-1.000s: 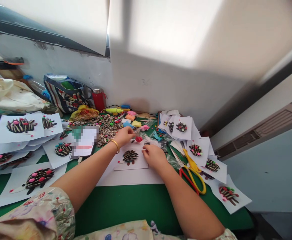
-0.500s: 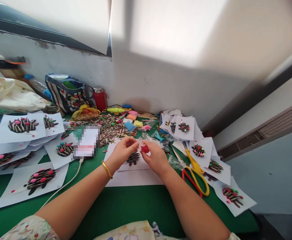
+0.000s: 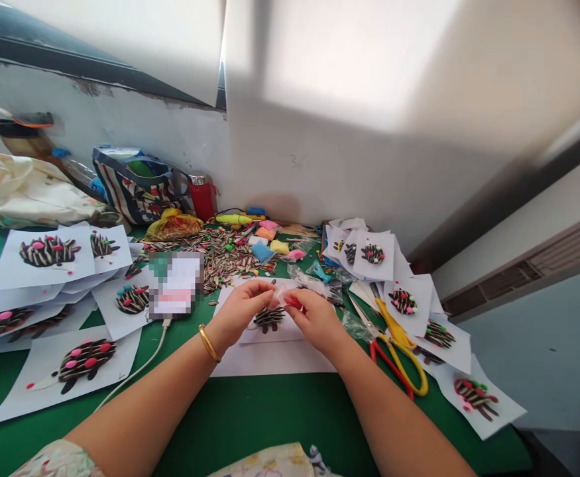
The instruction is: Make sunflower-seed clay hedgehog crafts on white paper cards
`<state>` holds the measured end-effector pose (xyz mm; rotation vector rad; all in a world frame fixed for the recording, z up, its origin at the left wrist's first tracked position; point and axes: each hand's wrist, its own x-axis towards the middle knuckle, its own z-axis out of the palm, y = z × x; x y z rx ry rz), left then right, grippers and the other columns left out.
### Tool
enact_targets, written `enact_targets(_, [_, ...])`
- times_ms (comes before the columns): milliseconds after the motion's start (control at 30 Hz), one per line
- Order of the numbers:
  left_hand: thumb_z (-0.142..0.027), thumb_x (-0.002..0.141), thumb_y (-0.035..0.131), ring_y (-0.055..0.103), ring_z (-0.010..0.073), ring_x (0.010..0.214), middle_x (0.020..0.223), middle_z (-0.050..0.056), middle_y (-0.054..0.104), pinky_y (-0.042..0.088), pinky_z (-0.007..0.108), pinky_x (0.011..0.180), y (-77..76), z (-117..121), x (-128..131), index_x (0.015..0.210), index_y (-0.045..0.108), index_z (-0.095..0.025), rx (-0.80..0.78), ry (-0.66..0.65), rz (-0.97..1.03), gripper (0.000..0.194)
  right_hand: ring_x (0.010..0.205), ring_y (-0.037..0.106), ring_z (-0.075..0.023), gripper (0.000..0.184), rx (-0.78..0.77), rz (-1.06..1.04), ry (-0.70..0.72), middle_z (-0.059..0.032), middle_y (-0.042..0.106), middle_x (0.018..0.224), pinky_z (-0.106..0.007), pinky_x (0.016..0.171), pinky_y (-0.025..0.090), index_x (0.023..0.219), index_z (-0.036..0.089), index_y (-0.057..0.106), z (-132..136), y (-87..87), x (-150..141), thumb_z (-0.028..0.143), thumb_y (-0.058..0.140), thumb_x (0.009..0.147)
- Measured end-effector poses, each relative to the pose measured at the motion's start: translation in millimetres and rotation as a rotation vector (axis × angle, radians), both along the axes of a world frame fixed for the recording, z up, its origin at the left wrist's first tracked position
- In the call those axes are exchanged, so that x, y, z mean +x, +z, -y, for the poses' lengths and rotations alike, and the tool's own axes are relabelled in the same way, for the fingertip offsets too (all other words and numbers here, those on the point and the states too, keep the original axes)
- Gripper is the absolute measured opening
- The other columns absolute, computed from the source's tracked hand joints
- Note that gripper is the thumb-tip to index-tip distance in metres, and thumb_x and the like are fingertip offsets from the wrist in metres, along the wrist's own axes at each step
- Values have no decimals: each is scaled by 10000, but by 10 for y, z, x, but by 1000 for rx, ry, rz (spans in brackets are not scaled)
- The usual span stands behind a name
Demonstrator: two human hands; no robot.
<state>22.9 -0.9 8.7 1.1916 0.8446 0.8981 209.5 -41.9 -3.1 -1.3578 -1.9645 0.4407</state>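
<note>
- Pale wall (image 3: 349,179) beyond the hedgehog card (image 3: 284,333)
- Green tabletop (image 3: 250,417) beneath the card
- Seed heap (image 3: 227,255) beyond it
- Left hand (image 3: 238,313) over the card, fingers pinching clear wrap (image 3: 280,289)
- Right hand (image 3: 317,321), fingers clamped on red lump (image 3: 292,302) above the card

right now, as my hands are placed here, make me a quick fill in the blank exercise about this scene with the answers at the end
A gold bracelet circles the ____ wrist. The right hand pinches a small piece coloured ____. The table surface is ____ in colour. The striped bag stands beside a flask on the flask's ____ side, as the camera sees it.

Missing words: left; red; green; left.
</note>
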Motion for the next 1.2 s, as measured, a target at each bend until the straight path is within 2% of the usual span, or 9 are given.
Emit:
enact_targets(133, [-250, 674, 785, 586, 139, 773, 848, 18, 641, 454, 271, 733, -25, -18, -49, 883, 636, -150, -27, -56, 50, 276, 885, 627, -196, 224, -162, -269, 78, -41, 683, 1002, -318, 788, 488, 1085, 224, 646, -18, 15, 18, 323, 610, 888])
enact_targets(267, [-245, 693, 776, 575, 127, 735, 799, 2, 611, 453, 260, 700, -68, -28, -73, 826, 592, -158, 2, -120, 58, 243, 797, 650, -170, 300, -311, -504, 143, -36, 680, 963, -298, 718, 515, 1125, 228, 632, -21, -23, 25, 415, 602, 893])
enact_targets(433, [-257, 721, 744, 530, 100, 643, 707, -48, 556, 427, 228, 619, -102, -32, -34, 812, 515, -199, 63, 60, 122, 253, 736, 650, -158, 351, -327, -594, 92, -34, 672, 880, -290, 662, 507, 1166, 232, 615, -26, -89, 13, 475, 535, 925])
enact_targets(567, [-231, 760, 670, 571, 143, 716, 732, 1, 613, 467, 283, 699, -140, -17, -4, 717, 606, -191, 288, 154, -21, 87, 644, 629, -144, 327, -308, -580, 55, -19, 653, 788, -294, 638, 510, 1033, 210, 659, -20, -47, -28, 491, 544, 911])
enact_targets(667, [-226, 815, 604, 598, 177, 820, 821, 41, 660, 475, 327, 794, -170, -9, -6, 838, 740, -217, 517, 169, -187, 138, 619, 613, -143, 335, -289, -551, 33, -16, 639, 761, -298, 624, 512, 987, 199, 668, -16, -21, -46, 491, 520, 917])
enact_targets(767, [-232, 845, 565, 597, 176, 832, 860, 46, 659, 480, 322, 793, -183, -19, -25, 960, 769, -255, 584, 143, -279, 235, 695, 626, -160, 316, -247, -433, 32, -46, 670, 903, -318, 667, 521, 1077, 205, 649, -11, -30, -39, 445, 521, 917])
enact_targets(900, [-208, 819, 555, 609, 184, 868, 900, 42, 674, 489, 325, 827, -171, -24, -39, 979, 772, -263, 414, 81, -287, 275, 876, 615, -211, 374, -63, -60, -33, -80, 662, 1116, -344, 760, 494, 1195, 231, 601, 10, -33, -32, 320, 660, 837])
enact_targets(1067, [-228, 779, 591, 620, 221, 984, 1031, 65, 707, 480, 349, 901, -123, 23, -6, 982, 764, -202, 172, -17, -163, 268, 818, 595, -223, 156, 88, 243, -71, -78, 671, 866, -325, 720, 440, 1011, 200, 648, 37, 19, -62, 251, 534, 918])
enact_targets(1200, [-240, 756, 617, 624, 220, 942, 978, 71, 716, 484, 342, 879, -118, 26, 4, 890, 762, -180, 146, -29, -152, 206, 751, 579, -198, 226, 134, 328, -54, -76, 638, 788, -298, 675, 408, 879, 192, 649, 41, 16, -93, 251, 449, 966])
